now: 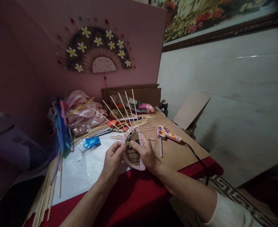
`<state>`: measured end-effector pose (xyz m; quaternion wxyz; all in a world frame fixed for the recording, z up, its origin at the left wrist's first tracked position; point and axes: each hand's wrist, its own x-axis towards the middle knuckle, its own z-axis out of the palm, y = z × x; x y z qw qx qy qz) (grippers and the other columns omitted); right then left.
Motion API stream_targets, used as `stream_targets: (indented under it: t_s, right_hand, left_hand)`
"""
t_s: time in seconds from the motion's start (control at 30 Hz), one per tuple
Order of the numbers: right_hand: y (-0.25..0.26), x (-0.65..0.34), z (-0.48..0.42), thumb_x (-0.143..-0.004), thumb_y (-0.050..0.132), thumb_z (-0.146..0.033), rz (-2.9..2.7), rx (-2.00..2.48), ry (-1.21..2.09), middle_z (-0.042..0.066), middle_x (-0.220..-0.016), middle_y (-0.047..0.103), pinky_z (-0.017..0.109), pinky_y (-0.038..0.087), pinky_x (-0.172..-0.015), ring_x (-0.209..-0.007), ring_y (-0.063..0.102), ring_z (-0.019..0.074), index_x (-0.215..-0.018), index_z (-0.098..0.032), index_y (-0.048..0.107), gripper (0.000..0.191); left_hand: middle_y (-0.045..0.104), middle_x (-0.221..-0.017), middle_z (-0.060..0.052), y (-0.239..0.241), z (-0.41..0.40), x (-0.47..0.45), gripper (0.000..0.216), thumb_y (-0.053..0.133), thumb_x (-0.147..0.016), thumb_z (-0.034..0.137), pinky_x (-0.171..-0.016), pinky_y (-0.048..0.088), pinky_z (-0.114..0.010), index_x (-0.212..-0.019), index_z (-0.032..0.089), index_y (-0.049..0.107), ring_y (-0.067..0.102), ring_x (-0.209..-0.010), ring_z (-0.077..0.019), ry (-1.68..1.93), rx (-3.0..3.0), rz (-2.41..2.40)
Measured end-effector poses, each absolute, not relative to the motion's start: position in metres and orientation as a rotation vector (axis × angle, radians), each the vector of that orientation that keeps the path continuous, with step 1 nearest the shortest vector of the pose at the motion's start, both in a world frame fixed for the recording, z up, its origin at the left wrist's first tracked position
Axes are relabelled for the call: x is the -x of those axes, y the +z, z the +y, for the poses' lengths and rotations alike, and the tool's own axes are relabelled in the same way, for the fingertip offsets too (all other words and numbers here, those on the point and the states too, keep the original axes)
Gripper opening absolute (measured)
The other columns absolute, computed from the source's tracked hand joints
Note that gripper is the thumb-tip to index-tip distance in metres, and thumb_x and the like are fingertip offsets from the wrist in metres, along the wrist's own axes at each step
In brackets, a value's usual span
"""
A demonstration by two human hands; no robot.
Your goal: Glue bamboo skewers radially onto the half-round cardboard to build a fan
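Observation:
Between my hands is a small rounded cardboard piece [133, 154] with pale pink cloth folded round its edge and dark printing on its face. Several thin wooden sticks [122, 105] fan upward from its top edge. My left hand [113, 155] pinches the cloth-covered left edge between thumb and fingers. On the opposite side, my right hand [147, 153] grips the edge, its thumb lying across the printed cardboard. A hot glue gun [169, 134] with a flowered pattern lies to the right of my right hand, a glue stick protruding from it.
Scissors [109, 130], loose sticks [45, 192], a blue packet [91, 142], coloured pipe cleaners [62, 126] and pink cloth [83, 108] crowd the left and back. The glue gun's black cord [198, 157] crosses the right table edge. A decorated fan [98, 47] hangs behind.

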<state>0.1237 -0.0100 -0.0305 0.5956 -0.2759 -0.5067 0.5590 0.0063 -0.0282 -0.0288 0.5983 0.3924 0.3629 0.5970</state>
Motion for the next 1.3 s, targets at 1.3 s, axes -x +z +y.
stream_targets:
  t_s: [1.3]
  right_hand:
    - [-0.024, -0.128, 0.004, -0.068, 0.069, -0.040, -0.620, 0.551, 1.740, -0.004, -0.052, 0.054, 0.015, 0.029, -0.034, -0.040, 0.042, 0.0057, -0.070, -0.016, 0.055, 0.028]
  left_hand:
    - [0.064, -0.067, -0.004, -0.016, -0.026, 0.006, 0.012, 0.068, -0.067, 0.025, -0.058, 0.042, -0.023, -0.072, 0.013, 0.065, 0.055, -0.058, -0.0108, 1.482, -1.044, 0.816]
